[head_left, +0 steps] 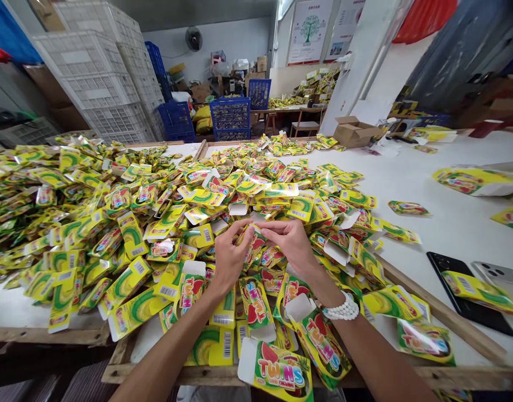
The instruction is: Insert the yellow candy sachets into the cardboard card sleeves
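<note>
My left hand [230,254] and my right hand [293,243] meet over the middle of a pile of small candy boxes. Between my fingers is one candy box [256,244], yellow and green with a watermelon print, pinched near its upper end by both hands. My fingers partly cover it, so I cannot tell whether its flap is folded in. Below my wrists lie more boxes marked TWINS, among them one box [281,371] with a white end flap sticking out at the table's front edge. A white bead bracelet [341,309] circles my right wrist.
Heaped boxes [51,184] spread across the left of the white table. A wooden strip [445,315] runs along the right, beside a black phone [449,268] with a box on it. Farther back are an open carton [355,132], blue crates [230,116] and stacked white crates [99,84].
</note>
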Available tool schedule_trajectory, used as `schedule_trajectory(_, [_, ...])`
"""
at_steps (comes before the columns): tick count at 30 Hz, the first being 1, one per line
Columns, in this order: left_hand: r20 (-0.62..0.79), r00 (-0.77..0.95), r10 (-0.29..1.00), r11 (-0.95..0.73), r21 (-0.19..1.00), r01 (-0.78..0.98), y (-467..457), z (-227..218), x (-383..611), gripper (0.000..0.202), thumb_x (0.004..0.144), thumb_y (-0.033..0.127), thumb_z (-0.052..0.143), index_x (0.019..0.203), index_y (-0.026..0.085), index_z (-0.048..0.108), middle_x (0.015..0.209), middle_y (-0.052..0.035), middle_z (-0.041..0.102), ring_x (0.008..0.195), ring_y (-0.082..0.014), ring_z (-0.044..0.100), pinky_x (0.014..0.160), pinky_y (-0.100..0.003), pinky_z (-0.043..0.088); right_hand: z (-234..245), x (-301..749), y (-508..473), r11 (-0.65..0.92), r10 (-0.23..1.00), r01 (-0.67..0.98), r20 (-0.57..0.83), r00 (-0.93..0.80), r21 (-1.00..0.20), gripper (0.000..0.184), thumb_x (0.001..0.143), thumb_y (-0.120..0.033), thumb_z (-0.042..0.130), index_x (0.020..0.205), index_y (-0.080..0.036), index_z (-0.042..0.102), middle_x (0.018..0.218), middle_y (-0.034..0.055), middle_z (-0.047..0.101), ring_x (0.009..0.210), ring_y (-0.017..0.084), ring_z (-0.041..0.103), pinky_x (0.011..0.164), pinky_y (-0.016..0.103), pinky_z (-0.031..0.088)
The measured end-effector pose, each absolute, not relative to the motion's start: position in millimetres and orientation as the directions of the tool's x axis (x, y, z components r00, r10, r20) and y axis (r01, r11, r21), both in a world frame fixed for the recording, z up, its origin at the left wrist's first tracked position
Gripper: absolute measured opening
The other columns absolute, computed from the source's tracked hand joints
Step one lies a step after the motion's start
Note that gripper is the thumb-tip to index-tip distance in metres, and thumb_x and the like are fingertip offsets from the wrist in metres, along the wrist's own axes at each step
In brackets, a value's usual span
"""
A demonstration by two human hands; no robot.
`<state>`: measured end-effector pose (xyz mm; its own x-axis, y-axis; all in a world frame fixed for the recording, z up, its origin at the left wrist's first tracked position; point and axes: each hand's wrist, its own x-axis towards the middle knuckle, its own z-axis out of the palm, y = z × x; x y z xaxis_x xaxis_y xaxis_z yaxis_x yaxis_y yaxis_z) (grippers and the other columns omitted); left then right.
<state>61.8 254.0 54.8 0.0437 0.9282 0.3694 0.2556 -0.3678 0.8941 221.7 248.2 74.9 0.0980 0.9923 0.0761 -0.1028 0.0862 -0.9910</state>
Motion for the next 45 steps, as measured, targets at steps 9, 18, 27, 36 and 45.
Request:
schedule_trajectory(9, [0.366,-0.019,0.931,-0.35,0.902,0.253,253,57,62,0.032,0.1,0.048,0.063,0.112,0.022,0.077,0.078,0.0004,0.068,0.062,-0.0125,0.05,0.058,-0.024,0.037,84,222,243,-0.05,0.996,-0.262,-0.068,0.06,-0.964,0.032,0.06,-0.035,0.096,0.088,-0.022,0.089,0.093,0.0085,0.085,0.082,0.025,0.08,0.083,0.041,0.066])
schedule_trajectory(18, [0.397,0.002,0.918,-0.383,0.884,0.269,253,59,63,0.03,0.098,0.046,0.063,0.107,0.021,0.078,0.073,0.0014,0.066,0.055,-0.0105,0.044,0.055,-0.024,0.035,84,229,245,-0.108,0.991,-0.323,-0.127,0.04,-0.94,0.034,0.048,-0.034,0.102,0.075,-0.019,0.087,0.077,0.0078,0.082,0.068,0.023,0.075,0.078,0.042,0.066])
schedule_trajectory(27, [0.369,0.05,0.928,-0.371,0.907,0.199,257,59,60,0.032,0.098,0.048,0.064,0.106,0.02,0.078,0.073,-0.0005,0.067,0.063,-0.0133,0.054,0.057,-0.024,0.04,83,233,247,-0.171,0.985,-0.34,-0.173,-0.024,-0.925,0.034,0.046,-0.037,0.103,0.07,-0.022,0.086,0.079,0.0088,0.082,0.071,0.027,0.077,0.08,0.043,0.067])
schedule_trajectory(36, [0.36,0.076,0.93,-0.368,0.914,0.171,259,61,60,0.034,0.095,0.048,0.066,0.105,0.019,0.079,0.074,-0.0019,0.069,0.065,-0.0142,0.058,0.057,-0.023,0.042,86,234,247,-0.18,0.982,-0.339,-0.189,-0.006,-0.924,0.035,0.045,-0.037,0.102,0.069,-0.02,0.085,0.07,0.0067,0.079,0.062,0.022,0.073,0.07,0.037,0.065])
schedule_trajectory(45, [0.394,0.07,0.917,-0.398,0.881,0.256,252,65,61,0.033,0.097,0.048,0.065,0.108,0.02,0.08,0.073,0.0002,0.067,0.052,-0.009,0.044,0.051,-0.023,0.034,90,235,245,-0.146,0.988,-0.325,-0.152,-0.007,-0.934,0.036,0.054,-0.043,0.1,0.078,-0.019,0.087,0.082,0.0089,0.083,0.07,0.022,0.075,0.074,0.036,0.063])
